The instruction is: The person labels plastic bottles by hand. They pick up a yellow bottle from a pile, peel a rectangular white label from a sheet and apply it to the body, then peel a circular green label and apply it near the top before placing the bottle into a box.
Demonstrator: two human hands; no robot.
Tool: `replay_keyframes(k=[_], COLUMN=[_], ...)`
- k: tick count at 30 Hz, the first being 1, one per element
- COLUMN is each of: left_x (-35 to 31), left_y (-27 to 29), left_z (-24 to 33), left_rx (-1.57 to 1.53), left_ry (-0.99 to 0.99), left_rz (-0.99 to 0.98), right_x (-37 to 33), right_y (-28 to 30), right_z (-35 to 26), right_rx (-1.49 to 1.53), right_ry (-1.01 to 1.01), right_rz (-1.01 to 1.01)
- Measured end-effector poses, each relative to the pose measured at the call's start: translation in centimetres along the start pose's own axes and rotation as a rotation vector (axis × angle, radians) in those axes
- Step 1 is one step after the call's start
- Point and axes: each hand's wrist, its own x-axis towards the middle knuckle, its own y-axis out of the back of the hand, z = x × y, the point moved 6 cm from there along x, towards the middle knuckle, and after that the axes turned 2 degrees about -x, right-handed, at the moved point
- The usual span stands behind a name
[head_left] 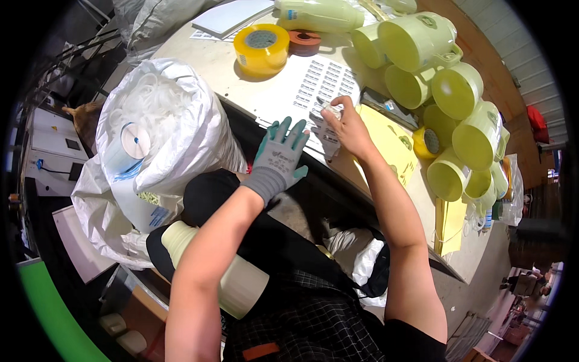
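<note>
My left hand (pixel 280 155), in a grey and green work glove, lies with fingers stretched out over the near edge of a white sheet of printed labels (pixel 307 90). My bare right hand (pixel 348 128) is over the sheet's right side. Its thumb and forefinger are closed at the tips, around a small whitish bit too small to make out. A pale cream-green plastic jug (pixel 244 286) lies across my lap, partly hidden under my left forearm. Next to my right hand are yellow printed sheets (pixel 386 145).
Several yellow-green jugs (pixel 467 142) crowd the table's right side. A wide yellow tape roll (pixel 261 49) and a brown tape roll (pixel 304 43) sit behind the label sheet. A white sack (pixel 205 120) of translucent plastic pieces stands to the left, with a label roll (pixel 136 140) on it.
</note>
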Motion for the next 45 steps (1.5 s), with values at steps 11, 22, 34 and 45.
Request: replay_keyframes(k=[11,22,34,45], left_x=[0.3,0.6,0.5,-0.4], left_y=[-0.8,-0.8,-0.8,1.7], left_z=[0.3,0.3,0.4,0.5], left_rx=[0.010,0.021,0.009,-0.035], left_ry=[0.033,0.046,0.046,0.053], left_rz=[0.026,-0.009,-0.003,-0.044], right_x=[1.1,1.2,2.7,2.6], right_y=[-1.5,-1.4,-1.4,-3.9], right_z=[-1.7,-2.6,-2.3,-4.5], right_rx=[-0.532,-0.455,-0.583,0.400], right_ry=[0.262,0.135,-0.028,-0.067], right_rz=[0.456,0.274,0.224,-0.061])
